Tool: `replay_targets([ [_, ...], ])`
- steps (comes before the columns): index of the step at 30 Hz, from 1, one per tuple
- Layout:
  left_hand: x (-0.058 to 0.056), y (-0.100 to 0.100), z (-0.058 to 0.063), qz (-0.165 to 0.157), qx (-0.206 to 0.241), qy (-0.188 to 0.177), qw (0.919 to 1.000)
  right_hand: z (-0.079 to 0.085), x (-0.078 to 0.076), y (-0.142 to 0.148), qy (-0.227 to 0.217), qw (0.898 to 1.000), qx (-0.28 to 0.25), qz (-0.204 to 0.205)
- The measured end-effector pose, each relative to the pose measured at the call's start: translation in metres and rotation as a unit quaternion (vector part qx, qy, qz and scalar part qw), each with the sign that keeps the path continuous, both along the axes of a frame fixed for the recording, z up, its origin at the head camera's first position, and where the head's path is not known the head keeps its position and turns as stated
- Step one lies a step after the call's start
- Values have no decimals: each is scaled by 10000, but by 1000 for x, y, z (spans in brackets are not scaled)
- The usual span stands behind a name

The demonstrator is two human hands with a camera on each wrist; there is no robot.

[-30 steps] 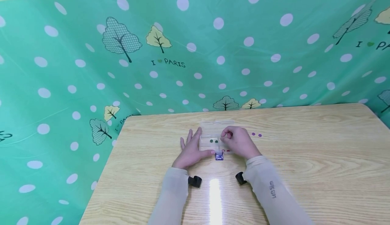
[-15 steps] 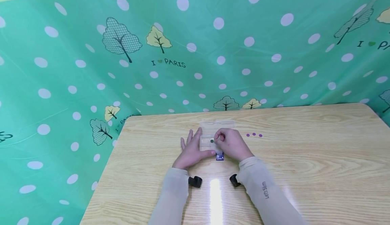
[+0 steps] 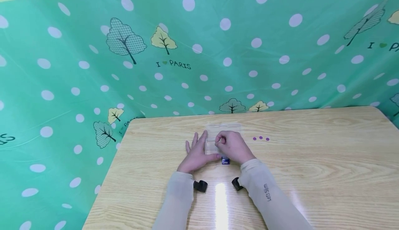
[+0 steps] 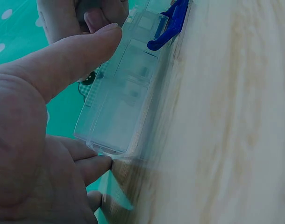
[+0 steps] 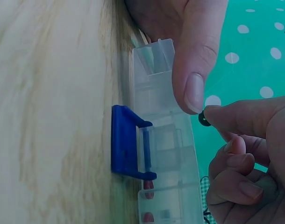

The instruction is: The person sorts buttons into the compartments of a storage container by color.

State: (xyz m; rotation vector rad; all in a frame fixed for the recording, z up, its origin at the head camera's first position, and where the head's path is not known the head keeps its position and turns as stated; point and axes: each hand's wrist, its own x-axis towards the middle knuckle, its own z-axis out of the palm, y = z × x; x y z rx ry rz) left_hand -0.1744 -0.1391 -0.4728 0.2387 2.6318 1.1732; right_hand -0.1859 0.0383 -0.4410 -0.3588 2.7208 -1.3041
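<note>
A clear plastic compartment box [image 3: 212, 149] lies on the table, its see-through lid [image 3: 222, 127] folded back behind it. My left hand [image 3: 196, 156] steadies it, fingers spread and fairly straight, thumb along the front rim and fingertips touching the left end. Over the box, my right hand [image 3: 232, 147] pinches a small dark round button [image 5: 204, 119] between thumb and index finger; its other fingers are curled. The blue latch [image 5: 121, 142] sticks out from the front of the box. Red buttons [image 5: 148, 189] show through the wall of one compartment. The right hand hides part of the box in the head view.
Three purple buttons [image 3: 260, 138] lie in a row on the wooden table [image 3: 311, 160], right of the box. A green dotted cloth [image 3: 193, 50] hangs behind the table. Each wrist carries a black camera [image 3: 201, 186].
My right hand has moved left over the box, uncovering a third purple button. The green buttons visible earlier in the box are now out of sight in the head view. My left hand has stayed put.
</note>
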Motion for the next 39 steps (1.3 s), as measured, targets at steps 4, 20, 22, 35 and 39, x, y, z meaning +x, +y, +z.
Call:
replay_targets([
  [4,0,0,0,2,38,-9,10000,0,-2,-3,68,9999,114,77],
  [20,2,0,2,-27,-35,-13,10000,-1,-13,-18,128,9991,387,91],
  [22,2,0,2,-31,-47,-13,10000,-1,-14,-19,93,9990,439,93],
  [35,1,0,3,-28,12,30,10000,-5,-17,-22,36,9981,602,126],
  [39,1,0,2,-22,74,53,10000,-6,-18,-23,69,9978,643,150],
])
